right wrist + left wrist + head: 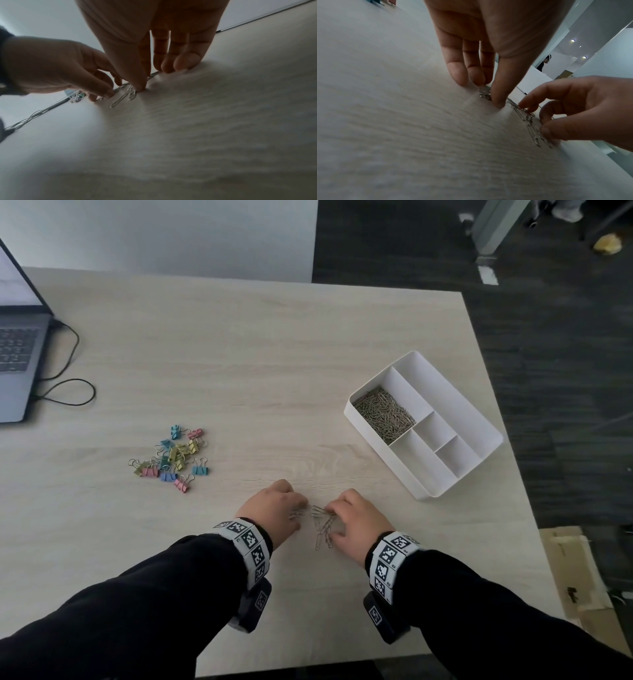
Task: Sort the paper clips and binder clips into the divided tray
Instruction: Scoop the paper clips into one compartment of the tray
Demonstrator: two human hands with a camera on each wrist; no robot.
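Observation:
A small heap of loose silver paper clips lies on the wooden table near its front edge, between my two hands. My left hand pinches a few paper clips between thumb and fingertips against the table. My right hand curls over the other paper clips, its thumb pressing on them. The white divided tray stands to the right; its long left compartment holds many paper clips, and the other compartments look bare. Several pastel binder clips lie in a pile at the left.
An open laptop sits at the far left edge, with a black cable looping on the table beside it. The table's right edge runs close behind the tray, with dark floor beyond.

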